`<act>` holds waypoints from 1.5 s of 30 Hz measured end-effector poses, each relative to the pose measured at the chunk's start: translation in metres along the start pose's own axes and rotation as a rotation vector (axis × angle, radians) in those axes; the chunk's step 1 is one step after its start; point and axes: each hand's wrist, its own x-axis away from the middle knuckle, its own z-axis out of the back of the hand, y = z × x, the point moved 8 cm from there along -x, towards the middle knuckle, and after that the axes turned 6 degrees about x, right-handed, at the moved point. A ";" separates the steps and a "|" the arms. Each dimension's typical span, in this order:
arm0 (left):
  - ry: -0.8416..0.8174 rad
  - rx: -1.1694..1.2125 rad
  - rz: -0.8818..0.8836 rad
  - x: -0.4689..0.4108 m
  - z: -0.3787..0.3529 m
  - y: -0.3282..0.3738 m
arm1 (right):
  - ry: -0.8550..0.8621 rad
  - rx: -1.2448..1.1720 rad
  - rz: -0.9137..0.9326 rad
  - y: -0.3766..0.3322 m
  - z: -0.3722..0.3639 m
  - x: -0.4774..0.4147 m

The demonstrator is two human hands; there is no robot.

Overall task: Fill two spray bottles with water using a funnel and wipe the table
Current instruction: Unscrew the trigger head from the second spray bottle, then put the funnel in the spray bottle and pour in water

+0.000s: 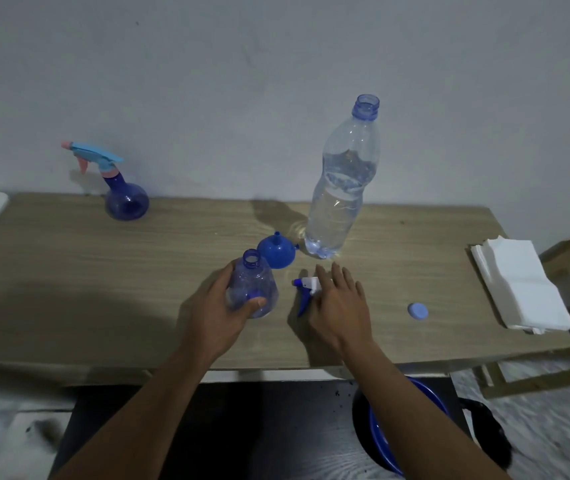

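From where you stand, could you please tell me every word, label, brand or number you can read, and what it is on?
None: no text can be read in this view.
The water bottle carries no label.
The open spray bottle in the left hand, the far spray bottle, the funnel, the spray head and the napkins show no print.
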 end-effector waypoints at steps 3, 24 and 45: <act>0.015 -0.021 0.005 0.000 0.003 -0.005 | 0.198 -0.120 0.125 -0.032 0.029 -0.009; 0.098 0.052 0.039 0.002 0.026 -0.021 | 0.007 -0.309 0.116 -0.083 0.029 -0.101; -0.029 -0.006 0.124 0.010 0.002 0.009 | -0.130 -1.256 0.153 -0.092 0.117 -0.018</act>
